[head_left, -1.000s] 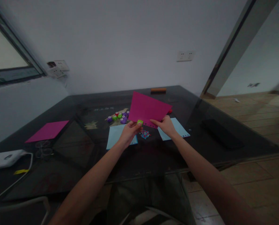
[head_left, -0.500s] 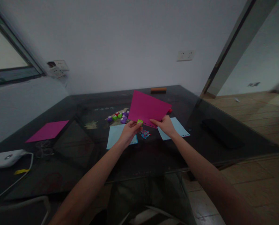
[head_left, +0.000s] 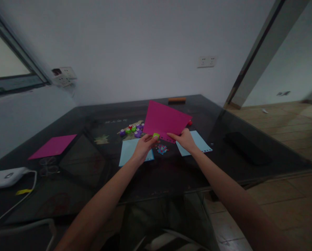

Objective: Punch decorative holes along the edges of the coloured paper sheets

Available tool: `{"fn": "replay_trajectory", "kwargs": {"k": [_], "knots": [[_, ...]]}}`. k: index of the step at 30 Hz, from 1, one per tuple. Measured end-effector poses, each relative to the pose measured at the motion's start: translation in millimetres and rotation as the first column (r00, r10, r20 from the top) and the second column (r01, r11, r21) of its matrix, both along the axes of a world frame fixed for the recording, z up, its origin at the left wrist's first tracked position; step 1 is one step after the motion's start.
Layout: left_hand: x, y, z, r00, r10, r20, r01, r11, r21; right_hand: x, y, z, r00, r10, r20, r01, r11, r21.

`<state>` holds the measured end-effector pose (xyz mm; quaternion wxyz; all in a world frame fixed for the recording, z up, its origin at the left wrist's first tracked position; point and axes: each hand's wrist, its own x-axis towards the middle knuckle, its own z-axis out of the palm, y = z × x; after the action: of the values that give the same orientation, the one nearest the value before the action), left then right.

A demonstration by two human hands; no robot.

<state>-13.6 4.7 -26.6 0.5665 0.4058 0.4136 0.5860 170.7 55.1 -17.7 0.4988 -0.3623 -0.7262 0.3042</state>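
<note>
A magenta sheet of paper (head_left: 165, 120) is held up over the table, with a row of small punched holes along its near edge. My left hand (head_left: 144, 146) is closed round a small yellow-green craft punch (head_left: 156, 135), which sits at the sheet's near left corner. My right hand (head_left: 185, 141) pinches the same sheet near its right side, thumb on top. Below lies a pile of tiny coloured paper cut-outs (head_left: 162, 149). Light blue sheets, one on the left (head_left: 128, 151) and one on the right (head_left: 196, 142), lie under my hands, also with punched edges.
Several purple, green and red craft punches (head_left: 137, 131) stand behind the left blue sheet. Another magenta sheet (head_left: 53, 145), glasses (head_left: 49, 166) and a white device with a cable (head_left: 8, 177) lie left. A black case (head_left: 246, 148) lies right, a brown roll (head_left: 177, 100) at the back.
Almost nothing differs. Both hands keep hold of the magenta sheet and the punch in about the same place; the view has shifted very slightly.
</note>
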Motion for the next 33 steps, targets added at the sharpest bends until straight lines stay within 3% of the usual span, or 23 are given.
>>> {"fn": "replay_trajectory", "kwargs": {"k": [11, 33], "knots": [[1.0, -2.5, 5.6, 1.0, -0.005, -0.001, 0.005, 1.0, -0.013, 0.4, 1.6, -1.9, 1.0, -0.004, 0.013, 0.004, 1.0, 0.01], [0.2, -0.8, 2.4, 1.0, 0.023, -0.006, -0.022, 1.0, 0.011, -0.2, -2.1, 0.9, 1.0, 0.009, -0.014, -0.009, 1.0, 0.003]]}}
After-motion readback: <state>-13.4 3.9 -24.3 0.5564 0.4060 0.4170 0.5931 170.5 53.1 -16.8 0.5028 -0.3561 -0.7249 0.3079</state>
